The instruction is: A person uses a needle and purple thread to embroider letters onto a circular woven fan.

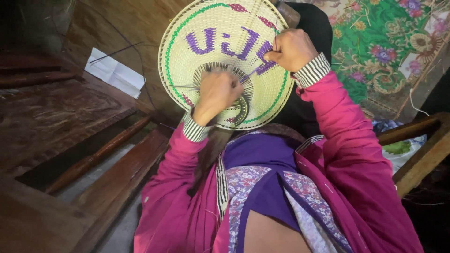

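Left hand: my left hand (216, 91) is curled w/ fingers pressed together, knuckles up, pinching at the weave near the centre of the woven hat (225, 61).
Right hand: my right hand (290, 48) is a closed fist, pinching 1 purple strand (251, 73) that runs down-left to the hat's centre.
Hat: round, straw-coloured, green ring and purple pattern; propped on my lap, above the wooden bench (117, 182) edge.
Sleeves: pink, striped cuffs.
Paper: white sheet (114, 72) on the floor, left of the hat.
Cloth: green floral cloth (375, 42) at right.
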